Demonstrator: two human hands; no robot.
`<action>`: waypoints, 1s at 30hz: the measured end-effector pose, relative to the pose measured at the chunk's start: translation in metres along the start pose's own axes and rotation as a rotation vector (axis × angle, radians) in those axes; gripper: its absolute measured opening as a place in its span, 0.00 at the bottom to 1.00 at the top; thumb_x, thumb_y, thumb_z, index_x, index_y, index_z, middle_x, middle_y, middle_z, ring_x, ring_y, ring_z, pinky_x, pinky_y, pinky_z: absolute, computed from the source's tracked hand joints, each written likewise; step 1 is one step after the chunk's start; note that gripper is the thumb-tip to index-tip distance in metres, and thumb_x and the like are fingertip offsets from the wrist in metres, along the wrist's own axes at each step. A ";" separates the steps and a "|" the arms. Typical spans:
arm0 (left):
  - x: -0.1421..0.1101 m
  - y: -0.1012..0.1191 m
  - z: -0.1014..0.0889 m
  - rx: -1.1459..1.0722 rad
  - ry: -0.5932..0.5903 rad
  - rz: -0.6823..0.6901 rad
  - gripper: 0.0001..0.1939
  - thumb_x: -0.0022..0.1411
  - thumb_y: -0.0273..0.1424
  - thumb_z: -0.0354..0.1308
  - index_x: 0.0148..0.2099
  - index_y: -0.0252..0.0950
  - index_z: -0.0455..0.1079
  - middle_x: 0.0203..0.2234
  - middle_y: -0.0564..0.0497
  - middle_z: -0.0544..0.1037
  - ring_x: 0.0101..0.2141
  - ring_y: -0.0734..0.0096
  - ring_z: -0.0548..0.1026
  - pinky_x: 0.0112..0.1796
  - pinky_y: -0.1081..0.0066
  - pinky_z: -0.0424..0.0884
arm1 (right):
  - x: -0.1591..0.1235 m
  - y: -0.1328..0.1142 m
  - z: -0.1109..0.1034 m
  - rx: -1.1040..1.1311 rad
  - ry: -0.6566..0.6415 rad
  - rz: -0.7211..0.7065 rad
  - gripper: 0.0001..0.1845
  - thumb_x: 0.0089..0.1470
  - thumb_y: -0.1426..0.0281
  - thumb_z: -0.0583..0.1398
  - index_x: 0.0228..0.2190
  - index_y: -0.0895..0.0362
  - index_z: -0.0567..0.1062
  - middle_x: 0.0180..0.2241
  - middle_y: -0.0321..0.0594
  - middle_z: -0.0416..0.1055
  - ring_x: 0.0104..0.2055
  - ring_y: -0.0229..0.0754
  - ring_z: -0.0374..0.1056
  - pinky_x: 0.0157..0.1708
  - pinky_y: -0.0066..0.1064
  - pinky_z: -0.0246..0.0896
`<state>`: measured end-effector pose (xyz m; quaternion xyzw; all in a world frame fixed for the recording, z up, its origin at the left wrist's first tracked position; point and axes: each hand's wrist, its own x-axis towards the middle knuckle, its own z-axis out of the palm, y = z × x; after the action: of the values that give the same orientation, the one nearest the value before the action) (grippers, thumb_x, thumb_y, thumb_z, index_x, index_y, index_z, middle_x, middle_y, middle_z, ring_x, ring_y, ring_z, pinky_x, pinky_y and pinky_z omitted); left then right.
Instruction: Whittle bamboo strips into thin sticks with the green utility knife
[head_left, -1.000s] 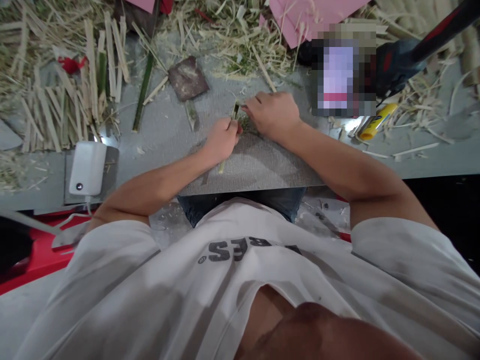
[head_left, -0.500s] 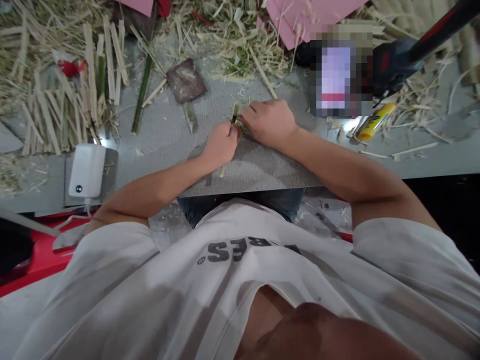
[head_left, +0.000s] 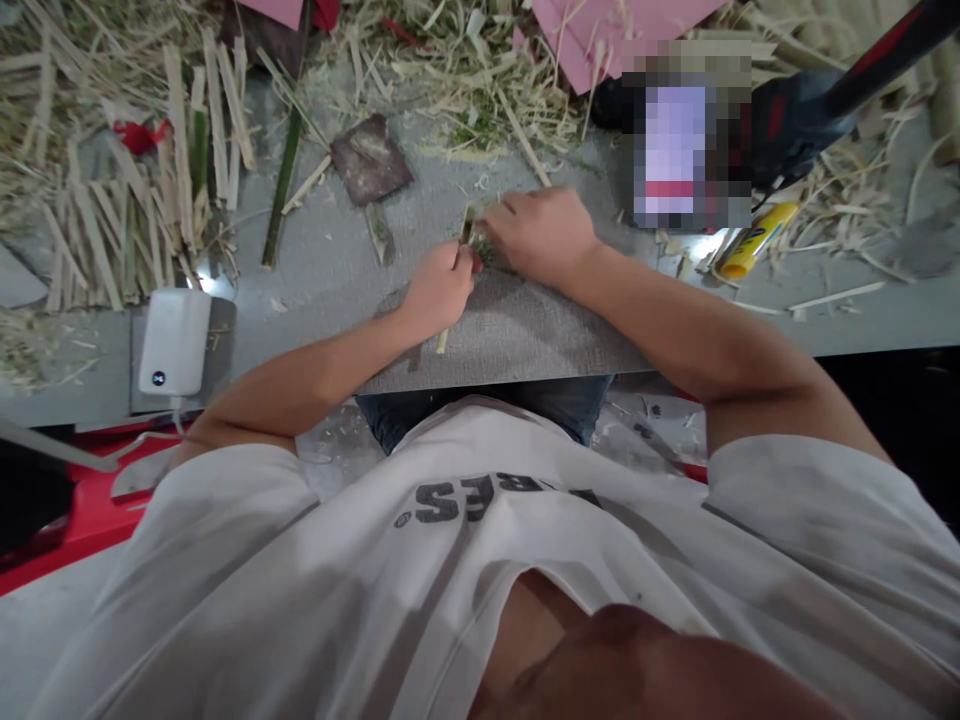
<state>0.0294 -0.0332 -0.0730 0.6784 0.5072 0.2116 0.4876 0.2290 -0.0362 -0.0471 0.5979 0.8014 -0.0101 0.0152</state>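
My left hand (head_left: pixel 437 288) is closed around a thin bamboo strip (head_left: pixel 466 226). The strip's upper end sticks out past the thumb and its pale lower end shows below the hand. Close by on the right, my right hand (head_left: pixel 538 236) is curled with its knuckles up, its fingertips beside the upper part of the strip. Whatever the right fingers hold, if anything, is hidden beneath them. Small green shavings (head_left: pixel 484 248) lie between the two hands. Both hands are low over the grey tabletop (head_left: pixel 525 335), near its front edge.
A brown square piece (head_left: pixel 371 160) lies beyond my left hand, with a green bamboo strip (head_left: pixel 283 190) beside it. Many cut strips (head_left: pixel 90 235) and a white power bank (head_left: pixel 175 342) are at left. A yellow tube (head_left: pixel 757 242) and a black-and-red stand (head_left: pixel 799 125) occupy the right.
My right hand has shifted slightly up and away from the strip's tip, so more of the strip shows. The left hand keeps its grip almost in place.
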 end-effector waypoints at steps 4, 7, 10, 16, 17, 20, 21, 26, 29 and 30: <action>-0.007 0.002 -0.002 -0.062 -0.002 0.006 0.22 0.86 0.32 0.46 0.33 0.41 0.65 0.20 0.54 0.64 0.21 0.72 0.60 0.25 0.66 0.52 | 0.008 0.018 -0.008 -0.025 0.062 0.286 0.29 0.85 0.60 0.48 0.62 0.66 0.79 0.58 0.66 0.80 0.51 0.60 0.78 0.44 0.41 0.54; -0.010 0.003 -0.004 -0.120 -0.024 -0.009 0.22 0.86 0.31 0.45 0.34 0.41 0.65 0.20 0.55 0.64 0.21 0.73 0.60 0.25 0.68 0.54 | 0.008 0.026 -0.010 -0.020 0.110 0.345 0.29 0.86 0.59 0.47 0.63 0.66 0.78 0.58 0.65 0.80 0.49 0.58 0.77 0.42 0.39 0.51; -0.010 0.000 -0.005 -0.204 -0.066 0.030 0.22 0.86 0.34 0.46 0.35 0.42 0.66 0.19 0.55 0.63 0.19 0.73 0.59 0.24 0.68 0.56 | 0.004 0.027 -0.008 -0.016 0.140 0.342 0.28 0.86 0.59 0.49 0.62 0.65 0.79 0.56 0.62 0.81 0.45 0.54 0.74 0.39 0.39 0.44; -0.009 -0.001 -0.011 -0.313 0.031 0.096 0.24 0.86 0.49 0.46 0.37 0.43 0.66 0.21 0.56 0.62 0.20 0.73 0.59 0.26 0.65 0.59 | 0.000 0.033 -0.004 -0.005 0.158 0.301 0.27 0.85 0.58 0.51 0.60 0.63 0.82 0.54 0.57 0.83 0.42 0.50 0.70 0.38 0.40 0.35; -0.008 0.000 -0.013 -0.320 0.093 0.143 0.25 0.85 0.51 0.47 0.37 0.43 0.65 0.21 0.56 0.61 0.21 0.73 0.58 0.27 0.64 0.59 | 0.001 0.035 -0.003 -0.003 0.147 0.308 0.26 0.84 0.58 0.53 0.59 0.63 0.83 0.53 0.58 0.84 0.42 0.50 0.69 0.38 0.40 0.35; 0.002 0.000 -0.022 -0.299 0.219 0.221 0.28 0.84 0.57 0.47 0.36 0.44 0.65 0.23 0.53 0.57 0.26 0.70 0.55 0.30 0.63 0.57 | 0.002 0.043 0.001 0.013 0.107 0.331 0.25 0.82 0.56 0.58 0.56 0.64 0.85 0.53 0.60 0.84 0.41 0.51 0.67 0.39 0.39 0.39; 0.006 -0.001 -0.025 -0.278 0.234 0.215 0.30 0.84 0.59 0.45 0.35 0.44 0.65 0.24 0.52 0.57 0.28 0.69 0.56 0.30 0.62 0.56 | 0.003 0.045 0.003 0.026 0.101 0.336 0.25 0.82 0.56 0.59 0.56 0.63 0.85 0.53 0.60 0.84 0.41 0.51 0.67 0.40 0.39 0.41; 0.018 -0.010 -0.029 -0.237 0.179 0.188 0.31 0.87 0.54 0.41 0.35 0.43 0.69 0.25 0.51 0.59 0.30 0.67 0.59 0.32 0.62 0.57 | 0.001 0.053 0.003 0.107 0.154 0.326 0.21 0.82 0.58 0.60 0.54 0.63 0.85 0.53 0.60 0.83 0.45 0.52 0.69 0.44 0.40 0.52; 0.016 -0.011 -0.029 -0.201 0.108 0.200 0.24 0.85 0.42 0.51 0.34 0.42 0.71 0.23 0.53 0.57 0.26 0.69 0.60 0.31 0.63 0.58 | -0.005 0.053 -0.001 0.155 0.241 0.262 0.19 0.81 0.63 0.58 0.55 0.64 0.82 0.55 0.60 0.81 0.53 0.54 0.72 0.52 0.41 0.61; 0.015 -0.010 -0.029 -0.189 0.092 0.189 0.21 0.85 0.40 0.52 0.35 0.41 0.72 0.23 0.54 0.58 0.25 0.70 0.61 0.30 0.63 0.59 | -0.009 0.051 -0.002 0.175 0.275 0.225 0.18 0.80 0.64 0.57 0.57 0.64 0.80 0.56 0.59 0.80 0.55 0.52 0.72 0.55 0.40 0.63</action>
<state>0.0075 -0.0067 -0.0723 0.6637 0.4406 0.3346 0.5035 0.2802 -0.0302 -0.0446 0.6783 0.7203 0.0038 -0.1453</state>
